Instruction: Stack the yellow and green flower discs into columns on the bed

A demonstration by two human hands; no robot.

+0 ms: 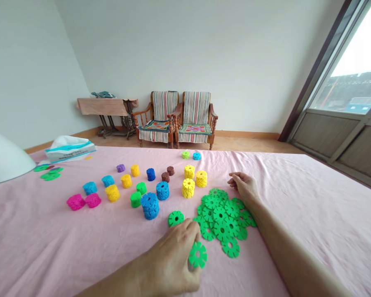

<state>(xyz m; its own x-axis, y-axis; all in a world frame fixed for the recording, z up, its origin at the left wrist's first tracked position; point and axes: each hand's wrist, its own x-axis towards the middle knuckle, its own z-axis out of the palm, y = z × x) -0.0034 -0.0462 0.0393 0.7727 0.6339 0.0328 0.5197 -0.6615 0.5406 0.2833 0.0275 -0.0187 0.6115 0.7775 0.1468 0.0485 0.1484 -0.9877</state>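
My left hand point(176, 255), at the front of the cloth, pinches a green snowflake disc point(198, 255) between thumb and fingers. Just beyond its knuckles lies another green disc point(176, 218). A loose pile of green discs point(221, 215) spreads to the right of this hand. My right hand point(243, 186) rests at the far right side of the pile, its fingers loosely bent and slightly apart, with nothing seen in them. Left of the pile stand a tall blue stack point(150, 206), a second blue stack point(163, 191) and yellow stacks point(188, 188).
Smaller stacks stand farther left, among them pink point(76, 202), orange-yellow point(112, 193) and green point(135, 199) ones. Flat discs point(50, 175) lie beside a white rounded object point(8, 159) at the left edge. A tissue pack point(70, 149) sits behind them on the pink cloth point(312, 198).
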